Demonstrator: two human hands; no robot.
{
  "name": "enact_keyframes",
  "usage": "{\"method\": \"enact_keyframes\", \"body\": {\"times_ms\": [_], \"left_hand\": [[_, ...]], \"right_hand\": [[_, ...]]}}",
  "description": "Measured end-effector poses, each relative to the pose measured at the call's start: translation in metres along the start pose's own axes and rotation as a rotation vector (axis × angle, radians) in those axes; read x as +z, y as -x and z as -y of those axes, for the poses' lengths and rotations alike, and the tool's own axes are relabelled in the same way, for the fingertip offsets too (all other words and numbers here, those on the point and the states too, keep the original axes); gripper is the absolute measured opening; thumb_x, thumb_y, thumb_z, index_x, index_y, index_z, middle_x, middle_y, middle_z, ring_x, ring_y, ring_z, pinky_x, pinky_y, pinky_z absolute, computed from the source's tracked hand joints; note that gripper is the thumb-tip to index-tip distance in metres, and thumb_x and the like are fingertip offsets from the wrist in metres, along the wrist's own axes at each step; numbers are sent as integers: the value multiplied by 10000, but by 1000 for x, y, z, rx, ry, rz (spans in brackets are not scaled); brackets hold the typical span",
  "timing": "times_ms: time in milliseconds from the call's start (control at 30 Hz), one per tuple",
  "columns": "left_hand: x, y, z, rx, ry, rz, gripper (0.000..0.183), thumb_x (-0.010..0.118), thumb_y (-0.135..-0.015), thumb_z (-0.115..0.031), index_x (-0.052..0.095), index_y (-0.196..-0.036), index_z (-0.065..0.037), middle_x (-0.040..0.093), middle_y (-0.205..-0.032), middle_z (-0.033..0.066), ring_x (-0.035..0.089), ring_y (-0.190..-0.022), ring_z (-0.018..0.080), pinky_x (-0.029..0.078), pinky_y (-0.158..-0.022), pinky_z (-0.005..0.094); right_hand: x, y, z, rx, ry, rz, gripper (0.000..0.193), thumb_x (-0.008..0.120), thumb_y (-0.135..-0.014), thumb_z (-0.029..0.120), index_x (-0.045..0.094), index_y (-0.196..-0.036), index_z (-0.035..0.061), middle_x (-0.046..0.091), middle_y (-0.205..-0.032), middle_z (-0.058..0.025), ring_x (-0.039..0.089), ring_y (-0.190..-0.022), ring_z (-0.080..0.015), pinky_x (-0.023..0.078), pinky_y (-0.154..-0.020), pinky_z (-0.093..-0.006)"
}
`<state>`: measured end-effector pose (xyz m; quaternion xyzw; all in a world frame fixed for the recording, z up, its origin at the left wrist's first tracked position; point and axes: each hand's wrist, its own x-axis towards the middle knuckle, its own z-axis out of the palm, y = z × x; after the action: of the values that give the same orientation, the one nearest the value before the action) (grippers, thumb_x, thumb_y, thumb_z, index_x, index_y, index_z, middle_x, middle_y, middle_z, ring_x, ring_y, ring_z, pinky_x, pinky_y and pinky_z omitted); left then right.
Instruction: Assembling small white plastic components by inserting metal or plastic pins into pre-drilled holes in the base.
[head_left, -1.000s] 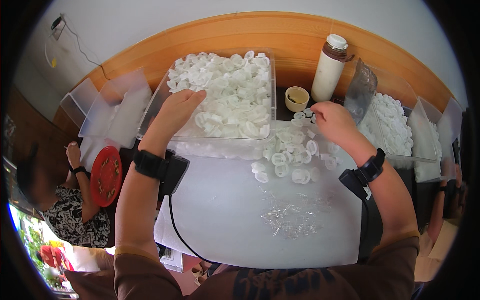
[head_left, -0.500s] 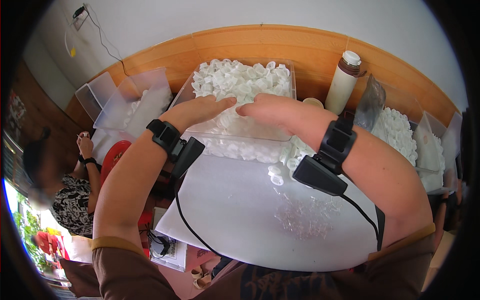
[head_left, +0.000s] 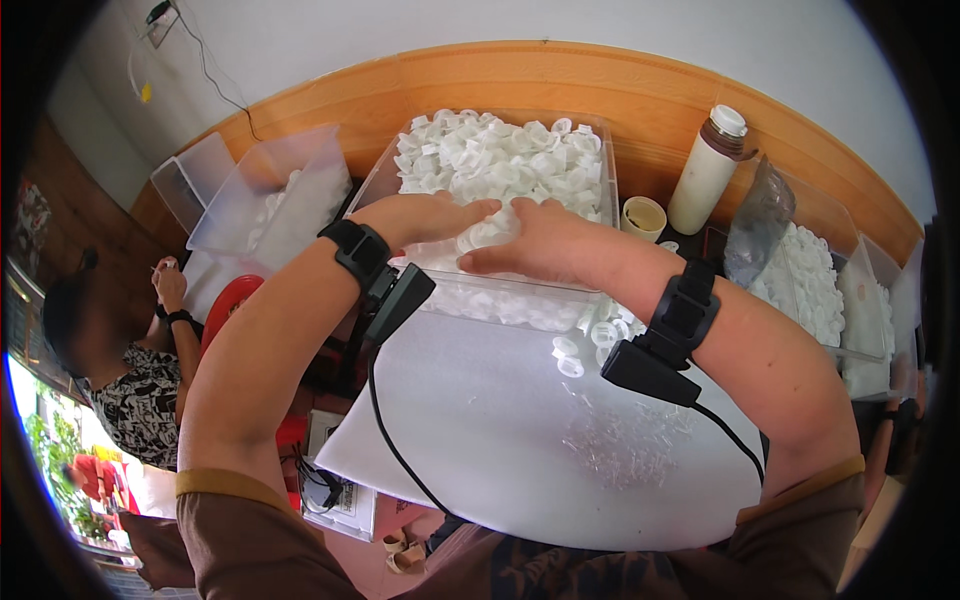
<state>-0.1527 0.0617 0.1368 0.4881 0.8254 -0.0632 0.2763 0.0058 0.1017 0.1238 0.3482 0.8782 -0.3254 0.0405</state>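
Small white plastic ring-shaped caps are heaped high in a clear plastic box at the far middle of the table. My left hand reaches over the box's near left side, its thumb stretched across the caps and its other fingers mostly hidden. Facing it, my right hand lies on the caps with thumb and forefinger spread apart. Some caps show between the two hands; neither hand is visibly closed on one. Black straps with small black devices circle both wrists.
Loose caps and a scatter of thin clear plastic pieces lie on the white tabletop. A cup, a white flask, a grey plastic bag and more bins stand right. At left are bins and a seated person.
My right hand has come lower and nearer, its thumb and forefinger now spread wider. The left hand stays over the box's near left side. The whole view has shifted slightly.
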Motion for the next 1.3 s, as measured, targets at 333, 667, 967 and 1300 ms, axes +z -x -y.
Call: {"method": "enact_keyframes", "body": {"times_ms": [333,667,967,1300], "left_hand": [[13,-7,4,97,387,64,974,417,-786,-708,124,-1461,-70,103,-1505,206,190,-1366,349,286,-1020,499],[27,-12,8,130,797,29,1046,561,-751,-614,43,-1463,-50,-8,-1519,191,-58,-1410,289,21,-1102,472],[13,4,-1,140,922,73,904,585,-769,-551,215,-1423,-48,102,-1498,197,184,-1352,324,192,-1054,478],[3,-9,-8,226,1074,-40,748,595,-805,-438,295,-1379,-64,298,-1382,203,445,-1153,304,446,-793,406]], "right_hand": [[15,-14,1,29,-109,-197,1010,748,-595,566,383,-1295,-65,457,-1196,-304,516,-1107,-402,458,-879,-381],[16,-25,-6,80,-257,-190,1070,819,-554,502,335,-1330,-52,403,-1274,-289,457,-1178,-365,413,-943,-396],[16,-23,-4,67,-664,-160,1211,851,-535,277,96,-1447,20,339,-1370,-266,330,-1296,-341,278,-1056,-400],[7,-18,0,-138,-905,-175,1068,811,-558,224,198,-1409,25,475,-1242,-227,411,-1221,-279,255,-1042,-394]]}}
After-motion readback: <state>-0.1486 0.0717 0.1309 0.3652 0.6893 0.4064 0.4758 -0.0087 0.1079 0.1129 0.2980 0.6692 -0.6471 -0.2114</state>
